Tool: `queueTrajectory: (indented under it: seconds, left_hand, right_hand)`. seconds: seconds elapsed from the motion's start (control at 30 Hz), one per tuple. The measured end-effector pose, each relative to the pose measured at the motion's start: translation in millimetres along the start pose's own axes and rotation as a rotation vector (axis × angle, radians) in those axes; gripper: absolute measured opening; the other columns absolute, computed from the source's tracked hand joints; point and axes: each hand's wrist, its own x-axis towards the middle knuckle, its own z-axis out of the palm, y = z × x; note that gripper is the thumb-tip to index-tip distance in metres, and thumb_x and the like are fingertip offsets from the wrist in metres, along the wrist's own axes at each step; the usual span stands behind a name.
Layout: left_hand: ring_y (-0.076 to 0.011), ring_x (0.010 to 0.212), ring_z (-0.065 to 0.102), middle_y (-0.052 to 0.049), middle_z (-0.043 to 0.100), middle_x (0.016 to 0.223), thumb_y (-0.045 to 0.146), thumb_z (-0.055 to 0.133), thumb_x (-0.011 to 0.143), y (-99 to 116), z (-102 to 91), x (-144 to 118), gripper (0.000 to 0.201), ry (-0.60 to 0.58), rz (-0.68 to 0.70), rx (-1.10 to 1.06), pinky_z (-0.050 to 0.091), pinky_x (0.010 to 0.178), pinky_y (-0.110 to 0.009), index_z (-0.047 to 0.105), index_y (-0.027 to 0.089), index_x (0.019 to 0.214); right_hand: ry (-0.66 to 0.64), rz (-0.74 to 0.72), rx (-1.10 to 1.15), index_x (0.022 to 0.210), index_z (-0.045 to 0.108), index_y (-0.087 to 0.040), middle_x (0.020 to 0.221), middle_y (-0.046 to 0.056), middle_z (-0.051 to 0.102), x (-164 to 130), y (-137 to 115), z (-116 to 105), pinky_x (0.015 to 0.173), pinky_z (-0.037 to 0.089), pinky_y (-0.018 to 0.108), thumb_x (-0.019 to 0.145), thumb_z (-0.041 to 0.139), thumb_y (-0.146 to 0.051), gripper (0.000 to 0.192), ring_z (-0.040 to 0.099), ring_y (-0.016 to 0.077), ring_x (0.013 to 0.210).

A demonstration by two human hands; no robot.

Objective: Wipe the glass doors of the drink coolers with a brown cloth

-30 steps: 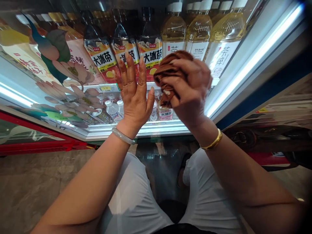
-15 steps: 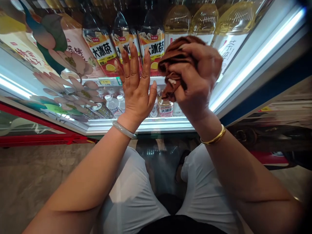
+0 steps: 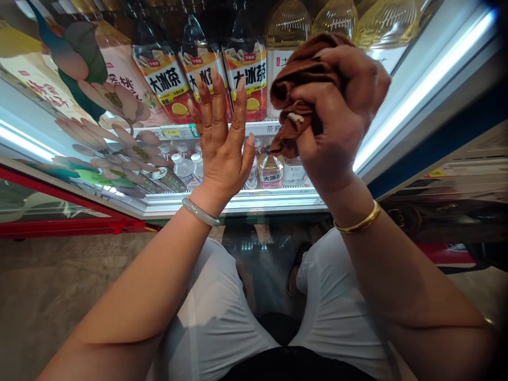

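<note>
A bunched brown cloth [image 3: 309, 69] is gripped in my right hand [image 3: 345, 111], at the glass front of a lit drinks cooler. My left hand [image 3: 222, 132] lies flat against the glass with its fingers spread, holding nothing. Behind the glass stand large bottles of iced tea [image 3: 248, 74] with dark tops and orange-yellow labels, partly covered by my left fingers. Pale yellow bottles [image 3: 288, 32] are behind the cloth and my right hand, which hide parts of their labels.
A flower decal [image 3: 115, 100] covers the left part of the glass. Smaller bottles [image 3: 182, 169] and cans fill the lower shelf. A bright light strip [image 3: 432, 79] runs along the right side. Red framing [image 3: 79, 225] is at the left, above the brown floor [image 3: 59, 286].
My right hand has moved right and slightly up with the cloth, uncovering more of the lower shelf. My left hand has stayed in place.
</note>
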Motion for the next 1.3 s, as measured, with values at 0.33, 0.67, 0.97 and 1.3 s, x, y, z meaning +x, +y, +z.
queueTrajectory:
  seconds: [0.33, 0.67, 0.97, 1.3]
  left_hand:
    - [-0.0196, 0.158, -0.026, 0.028, -0.025, 0.163, 0.054, 0.041, 0.104, 1, 0.9, 1, 0.07, -0.006, 0.02, 0.021, -0.021, 0.132, -0.038, 0.018, 0.037, 0.168]
    - [-0.022, 0.16, -0.022, 0.026, -0.016, 0.168, 0.058, 0.042, 0.102, -1, 3.2, 2, 0.072, 0.007, 0.009, -0.033, -0.021, 0.132, -0.041, 0.02, 0.038, 0.168]
    - [-0.023, 0.162, -0.015, 0.017, -0.003, 0.174, 0.059, 0.041, 0.102, 18, -4.2, 4, 0.068, -0.025, -0.058, -0.082, -0.016, 0.134, -0.046, 0.027, 0.039, 0.166]
    - [-0.0227, 0.164, -0.014, 0.008, -0.003, 0.177, 0.052, 0.038, 0.103, 30, 9.2, 10, 0.073, 0.035, 0.02, 0.009, -0.014, 0.134, -0.045, 0.023, 0.024, 0.168]
  right_hand:
    - [-0.247, -0.007, -0.118, 0.104, 0.078, -0.035, 0.136, 0.0, 0.069, -12, -24, 3, 0.116, 0.042, 0.049, 0.103, 0.052, -0.043, 0.028, 0.053, 0.0261, 0.136]
    - [-0.366, 0.077, -0.137, 0.104, 0.077, -0.036, 0.133, 0.004, 0.069, -19, -25, 3, 0.114, 0.045, 0.055, 0.1, 0.053, -0.043, 0.025, 0.052, 0.0297, 0.139]
    - [0.027, -0.033, -0.079, 0.101, 0.077, -0.032, 0.129, 0.005, 0.07, -1, 13, -14, 0.111, 0.048, 0.051, 0.091, 0.065, -0.042, 0.018, 0.061, 0.0281, 0.126]
    - [-0.141, 0.006, -0.133, 0.106, 0.074, -0.029, 0.139, 0.007, 0.064, -2, 3, -7, 0.118, 0.04, 0.052, 0.098, 0.055, -0.041, 0.024, 0.05, 0.0291, 0.137]
